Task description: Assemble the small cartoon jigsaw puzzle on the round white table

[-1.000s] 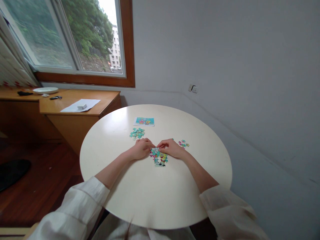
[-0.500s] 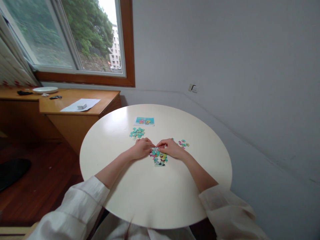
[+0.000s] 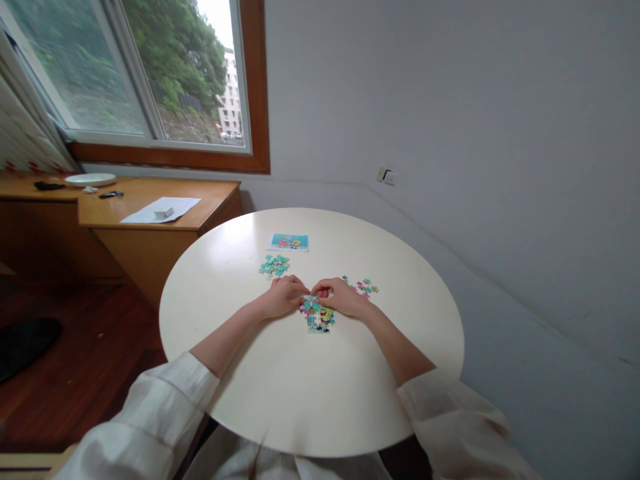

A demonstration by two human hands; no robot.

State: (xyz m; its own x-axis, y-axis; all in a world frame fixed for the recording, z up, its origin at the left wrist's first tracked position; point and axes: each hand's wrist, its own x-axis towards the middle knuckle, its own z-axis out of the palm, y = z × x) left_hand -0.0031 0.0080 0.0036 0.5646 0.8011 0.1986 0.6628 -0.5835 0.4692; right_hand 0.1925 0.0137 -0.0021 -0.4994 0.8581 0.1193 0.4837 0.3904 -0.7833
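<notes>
Left hand: fingers curled, tips at the far edge of the partly joined puzzle. Right hand: thumb and index close together at the same edge, from the other side. Too small to tell whether either one pinches a piece; both palms face inward. Grip looks like steadying from two sides so the joined part doesn't slide or split.

Puzzle lies flat on the round table, right in front of the wearer, between and just below the hands. Outline is uneven.

Loose pieces: mostly teal pile beyond the left hand, mixed-colour cluster beside the right. Probably split by colour, within easy reach. Picture card lies past the teal pile, likely there as reference.

Labels: card and puzzle carry SpongeBob-style art; no writing readable. Farther left, a desk holds white paper with a small box on it, no legible print.
</notes>
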